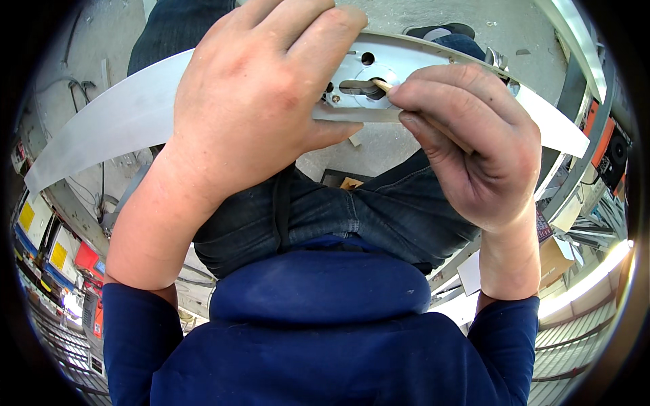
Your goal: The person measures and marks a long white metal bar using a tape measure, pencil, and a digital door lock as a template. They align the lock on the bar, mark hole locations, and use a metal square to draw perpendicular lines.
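A long pale metal profile [101, 132] lies crosswise in front of me, bending toward both ends in this view. Set in its middle is a bright metal plate [349, 70] with round holes and a larger opening. Inside that opening sits a dark grey flat metal piece [359, 87]. My left hand [250, 95] grips the profile left of the plate, its thumb along the near edge, its fingertips hidden or cut off. Between thumb and fingers, my right hand [481, 135] pinches a thin wooden stick [384, 86], its tip at the opening's right side.
Beyond the profile show a dark trouser leg [169, 34] and a dark shoe [453, 30] on the grey floor. Cables [81, 84] hang at the left. Red equipment [88, 260] stands at the far left, an orange-black unit [613, 149] and a cardboard box [555, 260] at the right.
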Available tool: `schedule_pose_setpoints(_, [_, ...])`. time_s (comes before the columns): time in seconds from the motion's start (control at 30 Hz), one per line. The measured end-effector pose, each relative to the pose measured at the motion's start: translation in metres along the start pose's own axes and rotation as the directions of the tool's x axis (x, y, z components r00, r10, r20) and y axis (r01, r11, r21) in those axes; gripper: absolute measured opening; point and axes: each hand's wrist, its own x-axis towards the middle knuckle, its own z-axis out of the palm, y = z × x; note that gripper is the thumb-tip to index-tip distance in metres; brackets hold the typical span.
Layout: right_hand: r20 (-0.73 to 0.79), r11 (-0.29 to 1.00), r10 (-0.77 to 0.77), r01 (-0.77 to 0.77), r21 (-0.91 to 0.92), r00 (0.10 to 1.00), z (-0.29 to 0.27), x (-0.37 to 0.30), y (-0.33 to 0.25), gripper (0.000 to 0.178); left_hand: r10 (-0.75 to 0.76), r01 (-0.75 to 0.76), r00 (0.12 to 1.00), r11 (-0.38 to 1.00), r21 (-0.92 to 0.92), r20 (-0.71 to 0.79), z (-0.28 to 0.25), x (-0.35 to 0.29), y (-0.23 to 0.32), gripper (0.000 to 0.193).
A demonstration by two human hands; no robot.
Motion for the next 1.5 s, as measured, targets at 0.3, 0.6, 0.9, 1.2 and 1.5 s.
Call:
schedule_pose_setpoints(0.3, [0.038,0.999,-0.036,0.037,-0.003,0.999,-0.002,0.003,0.003,0.019,-0.022,0.023,0.999,0.999,-0.027,0.025,-0.003,-0.001,0.001,0.063])
schedule_pose_setpoints(0.6, [-0.036,0.984,-0.137,0.131,-0.123,0.990,0.011,-0.003,0.004,0.023,-0.033,0.039,0.998,0.992,-0.119,0.051,-0.015,0.007,0.004,0.062])
schedule_pose_setpoints(0.9, [-0.101,0.967,-0.201,0.182,-0.177,0.974,0.025,-0.002,0.005,0.027,-0.022,0.023,0.999,0.999,-0.028,0.036,-0.003,-0.001,0.000,0.060])
schedule_pose_setpoints(1.2, [-0.137,0.999,0.048,-0.050,-0.006,0.989,-0.007,-0.017,-0.012,0.022,-0.164,0.183,0.972,0.977,-0.107,0.168,-0.020,0.006,0.013,0.078])
schedule_pose_setpoints(1.5, [-0.589,0.770,0.545,-0.078,0.633,0.597,-0.061,-0.085,0.027,0.017,-0.216,0.182,0.930,0.973,0.139,0.297,-0.035,0.031,0.034,0.076])
